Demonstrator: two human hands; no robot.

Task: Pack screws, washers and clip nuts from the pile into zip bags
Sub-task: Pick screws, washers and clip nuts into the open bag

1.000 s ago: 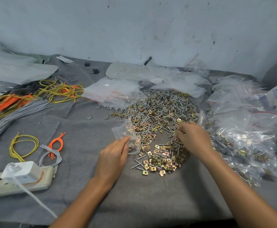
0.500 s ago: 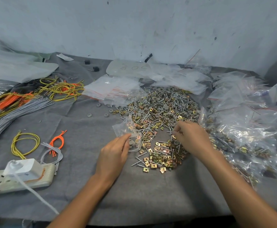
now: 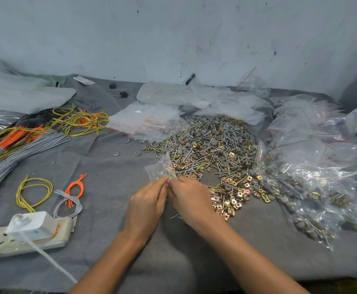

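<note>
A: Now, zip bag (image 3: pixel 162 168)?
B: Left hand (image 3: pixel 145 204) grip pinches its near edge; bag points away. Right hand (image 3: pixel 189 200) meets it there, grip unreadable. Pile (image 3: pixel 211 149) beyond, nearer the right.

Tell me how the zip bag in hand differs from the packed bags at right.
The held zip bag stands up, pinched by the left hand; the packed bags lie on the cloth. The held zip bag looks slack; the packed bags bulge with hardware. Both are clear plastic.
</note>
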